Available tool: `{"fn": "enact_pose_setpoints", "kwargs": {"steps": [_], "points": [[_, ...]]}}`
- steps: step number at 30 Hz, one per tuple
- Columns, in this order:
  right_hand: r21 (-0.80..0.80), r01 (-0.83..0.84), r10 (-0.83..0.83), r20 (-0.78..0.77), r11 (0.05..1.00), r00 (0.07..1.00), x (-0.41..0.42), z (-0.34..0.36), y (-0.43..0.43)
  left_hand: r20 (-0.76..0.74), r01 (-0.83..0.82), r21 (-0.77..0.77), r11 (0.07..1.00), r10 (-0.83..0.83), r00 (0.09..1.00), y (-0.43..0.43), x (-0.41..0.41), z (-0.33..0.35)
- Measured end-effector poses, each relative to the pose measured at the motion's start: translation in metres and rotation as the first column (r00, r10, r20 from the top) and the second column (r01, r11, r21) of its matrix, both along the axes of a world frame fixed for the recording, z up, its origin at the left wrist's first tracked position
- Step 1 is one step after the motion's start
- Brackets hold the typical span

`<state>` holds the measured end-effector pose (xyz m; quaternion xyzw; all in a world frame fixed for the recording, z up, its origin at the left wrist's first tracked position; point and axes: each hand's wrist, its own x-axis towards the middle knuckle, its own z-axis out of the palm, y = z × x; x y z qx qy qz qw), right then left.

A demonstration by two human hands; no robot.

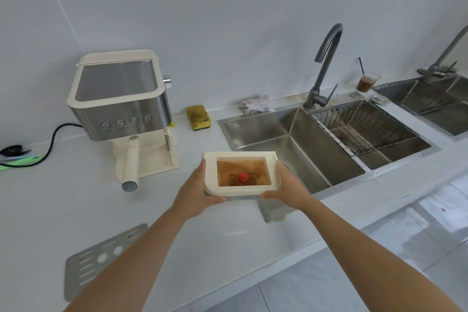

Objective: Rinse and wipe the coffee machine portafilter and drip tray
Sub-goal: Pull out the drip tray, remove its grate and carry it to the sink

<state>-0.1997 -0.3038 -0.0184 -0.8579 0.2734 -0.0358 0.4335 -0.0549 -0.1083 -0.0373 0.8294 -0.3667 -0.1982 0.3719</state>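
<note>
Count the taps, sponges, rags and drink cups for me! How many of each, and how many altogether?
Taps: 2
Sponges: 1
Rags: 1
Drink cups: 1
Total: 5

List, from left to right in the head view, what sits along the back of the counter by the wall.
Black power cable → coffee machine → yellow sponge → crumpled cloth → sink faucet → plastic cup of coffee → second faucet.
</note>
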Motion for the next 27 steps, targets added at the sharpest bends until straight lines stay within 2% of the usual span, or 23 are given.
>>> {"fn": "enact_pose_setpoints", "kwargs": {"steps": [5,11,18,27], "points": [[0.016,-0.067,0.066,0.059,0.998,0.996,-0.013,0.015,-0.058,-0.008,-0.04,-0.012,0.999,0.04,0.999,-0.055,-0.015,0.01],[-0.017,-0.107,0.107,0.001,0.994,0.994,-0.031,0.018,-0.136,-0.052,-0.095,0.032,0.995,0.097,0.994,-0.123,-0.04,0.011],[-0.005,-0.19,0.19,0.033,0.982,0.981,-0.034,0.021,-0.199,-0.114,-0.171,0.017,0.985,0.172,0.978,-0.179,-0.056,0.01],[0.033,-0.169,0.171,-0.034,0.985,0.985,0.002,-0.001,-0.254,-0.116,-0.215,-0.006,0.977,0.213,0.97,-0.227,-0.034,0.0]]}}
